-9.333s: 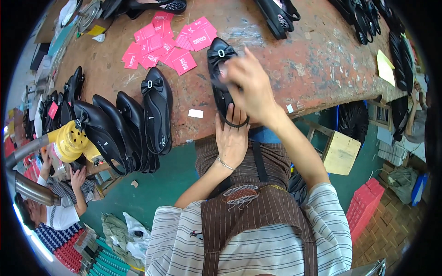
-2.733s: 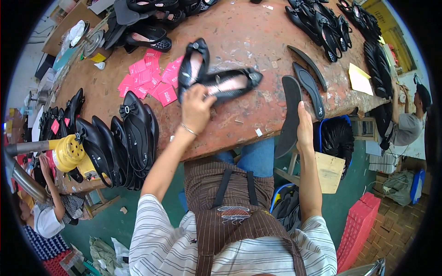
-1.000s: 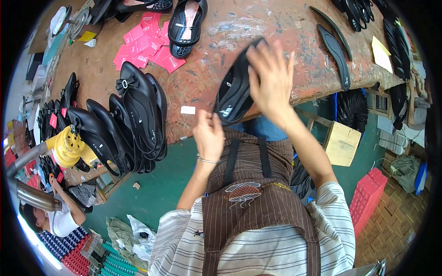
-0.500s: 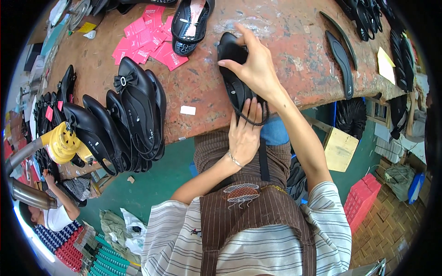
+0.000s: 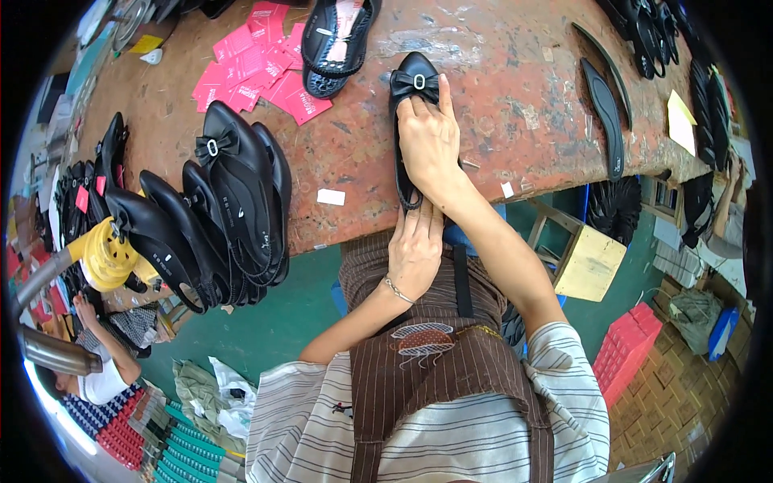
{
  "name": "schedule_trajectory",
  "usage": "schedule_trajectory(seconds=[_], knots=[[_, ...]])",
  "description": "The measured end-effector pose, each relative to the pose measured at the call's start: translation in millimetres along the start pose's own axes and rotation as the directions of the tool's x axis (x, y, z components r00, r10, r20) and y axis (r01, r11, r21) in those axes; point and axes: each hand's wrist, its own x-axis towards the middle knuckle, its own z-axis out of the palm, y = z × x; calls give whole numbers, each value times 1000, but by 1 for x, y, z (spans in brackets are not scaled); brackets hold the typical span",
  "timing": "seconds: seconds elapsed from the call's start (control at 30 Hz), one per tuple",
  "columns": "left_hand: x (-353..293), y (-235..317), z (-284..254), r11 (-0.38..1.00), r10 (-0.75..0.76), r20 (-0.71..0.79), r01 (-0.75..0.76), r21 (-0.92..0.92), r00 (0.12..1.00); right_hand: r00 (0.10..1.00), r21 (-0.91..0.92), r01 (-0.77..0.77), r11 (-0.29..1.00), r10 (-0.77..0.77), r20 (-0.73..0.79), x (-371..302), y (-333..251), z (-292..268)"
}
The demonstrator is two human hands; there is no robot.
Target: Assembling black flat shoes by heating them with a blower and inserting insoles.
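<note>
A black flat shoe [image 5: 418, 64] with a pointed toe, a bow and a pale buckle lies at the near edge of the workbench, toe pointing away from me. My right hand [image 5: 431, 145] reaches into its opening; the bent fingers press in just behind the bow, and one finger stretches along the bow's right side. At the heel, my left hand [image 5: 415, 249] holds the shoe with its fingertips over the braided back strap [image 5: 411, 199]. The left thumb is hidden. Left of my hands stands a row of similar black shoes [image 5: 245, 185].
Pink cards [image 5: 250, 60] and another black shoe [image 5: 336, 44] lie further back on the workbench [image 5: 354, 153]. Dark insoles [image 5: 604, 113] rest on the right. A yellow lamp-like fitting [image 5: 109, 253] stands at left. Another person [image 5: 101, 378] is at lower left.
My right hand has moved from gripping the shoe's front to pressing inside it, and the bow now shows. My left hand has slid back to the heel. A small white label appears on the right.
</note>
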Motion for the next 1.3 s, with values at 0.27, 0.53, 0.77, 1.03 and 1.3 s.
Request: schedule_trajectory(seconds=[0.27,0.53,0.77,1.03,1.3], knots=[[-6,2,5,997,-48,-26,46,-56,999,912,-227,76,971,-160,-379,-35,8,42],[-8,-3,17,994,-96,103,102,-51,990,884,-267,135,954,-238,-402,-44,5,55],[-9,0,3,1000,-18,-85,18,7,996,807,-338,63,939,-247,-535,-24,-1,57],[10,4,11,998,22,-53,-19,60,998,911,-344,59,937,-191,-365,9,34,29],[-2,-29,-105,888,-444,-159,410,-208,882,849,466,112,878,159,-504,-94,131,-30]])
